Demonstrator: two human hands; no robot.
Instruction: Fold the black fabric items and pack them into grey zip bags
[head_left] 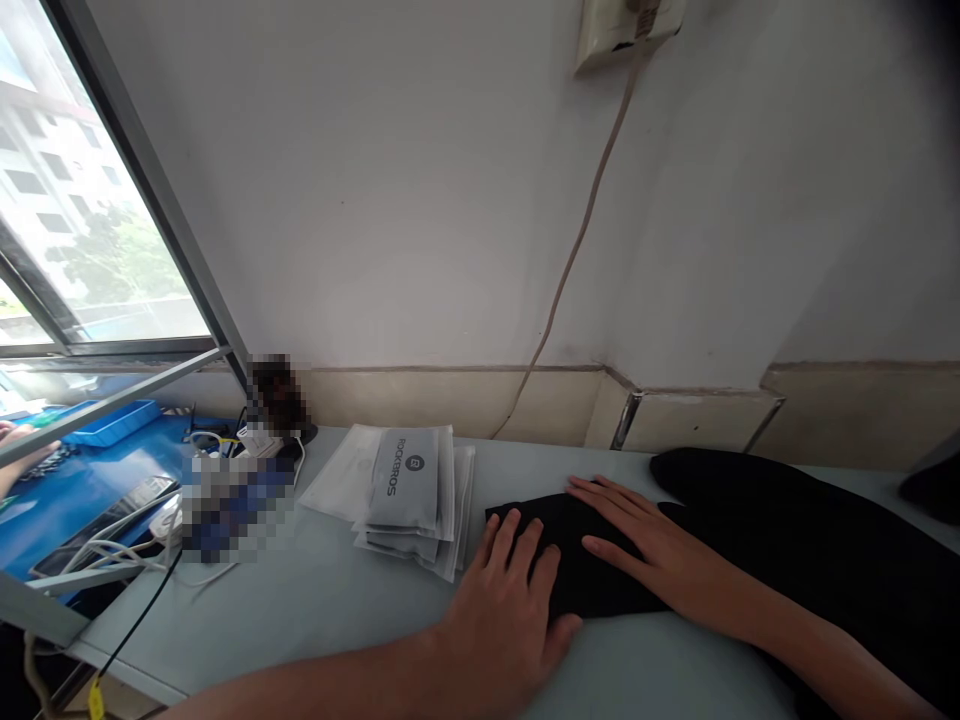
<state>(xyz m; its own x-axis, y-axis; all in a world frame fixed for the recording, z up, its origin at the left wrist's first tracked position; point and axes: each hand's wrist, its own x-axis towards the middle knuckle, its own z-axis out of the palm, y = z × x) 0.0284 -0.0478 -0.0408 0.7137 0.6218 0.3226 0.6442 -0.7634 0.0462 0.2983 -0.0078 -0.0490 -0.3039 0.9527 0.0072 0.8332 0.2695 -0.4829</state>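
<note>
A piece of black fabric point(600, 590) lies flat on the grey-green table. My left hand point(510, 595) rests on its left edge, fingers spread and pointing away from me. Across the upper part of the same cloth lies my right hand point(637, 535), fingers stretched out and thumb apart. Both palms press down rather than grip. Just left of my left hand is a stack of frosted plastic bags point(409, 480) with grey contents, printed ROCKBROS. More black fabric point(817, 530) is heaped to the right, partly behind my right forearm.
White cables point(127, 550) and a blurred patch lie at the table's left end. Beyond a metal frame point(112, 400) is a blue surface with a blue tray point(112, 422) and part of another person's hand point(19, 450). A cord point(577, 240) hangs from the wall socket point(626, 30).
</note>
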